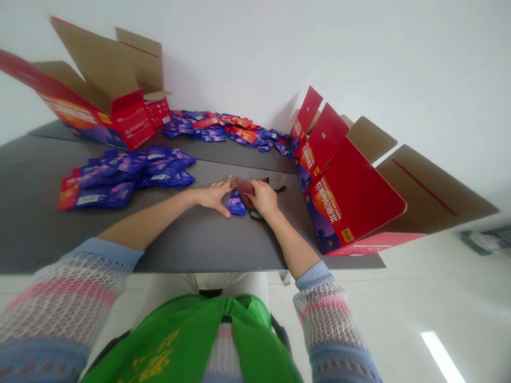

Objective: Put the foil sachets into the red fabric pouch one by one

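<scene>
My left hand lies on the table with fingers and thumb spread, beside a small blue-purple sachet. My right hand is closed around a reddish-brown, soft-looking piece, perhaps a cloth, whose exact kind I cannot make out. This piece sits just right of the sachet and hides part of it. Dark strap-like ends stick out from beneath my right hand. The left fingertips are close to the brown piece; whether they touch it is unclear.
A heap of blue-purple sachets lies to the left on the grey table. More sachets line the wall. Red cartons with raised flaps stand at the left and right, the right one near the table's edge.
</scene>
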A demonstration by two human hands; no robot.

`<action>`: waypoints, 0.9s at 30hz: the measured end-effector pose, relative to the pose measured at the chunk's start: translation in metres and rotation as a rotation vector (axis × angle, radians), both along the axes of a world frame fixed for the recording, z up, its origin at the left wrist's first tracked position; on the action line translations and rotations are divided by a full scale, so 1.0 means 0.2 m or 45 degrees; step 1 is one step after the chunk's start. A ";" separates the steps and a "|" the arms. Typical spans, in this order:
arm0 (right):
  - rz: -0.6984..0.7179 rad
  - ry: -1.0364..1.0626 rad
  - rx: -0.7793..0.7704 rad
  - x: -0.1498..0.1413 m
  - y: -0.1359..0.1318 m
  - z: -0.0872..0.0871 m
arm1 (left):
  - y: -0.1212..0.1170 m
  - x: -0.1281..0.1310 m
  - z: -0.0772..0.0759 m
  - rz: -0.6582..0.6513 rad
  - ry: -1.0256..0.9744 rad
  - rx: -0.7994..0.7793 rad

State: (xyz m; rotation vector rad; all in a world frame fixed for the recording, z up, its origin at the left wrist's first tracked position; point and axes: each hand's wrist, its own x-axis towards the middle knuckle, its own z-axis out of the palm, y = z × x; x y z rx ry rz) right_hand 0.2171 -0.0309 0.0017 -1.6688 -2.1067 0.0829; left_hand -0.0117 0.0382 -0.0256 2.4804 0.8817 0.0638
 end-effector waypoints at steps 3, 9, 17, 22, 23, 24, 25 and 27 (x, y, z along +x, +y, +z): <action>0.063 0.030 0.060 0.03 0.00 0.00 | -0.02 0.00 0.00 0.052 -0.009 0.035; 0.570 0.019 0.102 0.02 -0.04 0.01 | -0.01 -0.03 -0.05 0.172 -0.082 0.047; 0.461 -0.080 -0.008 0.00 0.00 0.01 | 0.01 -0.02 -0.05 0.139 -0.079 0.076; 0.156 -0.084 -0.008 0.03 0.07 -0.01 | -0.01 0.00 0.00 0.080 -0.044 0.081; 0.130 -0.062 0.001 0.05 0.08 -0.01 | -0.02 0.00 0.01 0.067 -0.029 0.077; 0.120 -0.034 0.011 0.07 0.08 -0.01 | -0.03 0.00 0.02 0.057 -0.014 0.074; 0.128 -0.006 0.025 0.09 0.07 0.00 | -0.04 0.00 0.03 0.051 -0.004 0.072; 0.180 0.057 0.076 0.13 0.04 0.03 | -0.05 0.01 0.04 0.046 -0.021 0.079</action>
